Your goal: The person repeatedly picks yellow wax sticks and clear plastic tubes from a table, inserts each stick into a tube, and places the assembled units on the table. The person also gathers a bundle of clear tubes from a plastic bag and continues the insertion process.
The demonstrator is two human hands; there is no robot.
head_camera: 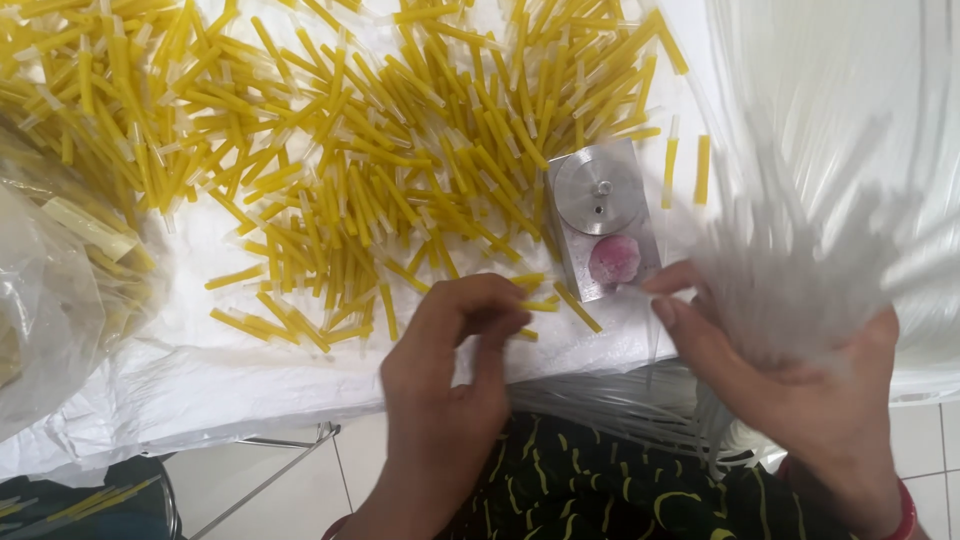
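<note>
Now | left hand (pixel 450 345) pinches yellow tube (pixel 532 304) at table edge (pixel 300 385) | right hand (pixel 800 385) grip closed round clear tubes (pixel 800 270)

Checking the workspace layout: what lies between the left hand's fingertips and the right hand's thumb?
In the head view, a few yellow tube pieces on white plastic sheet, just below the small metal block, separate left hand and right hand.
</note>
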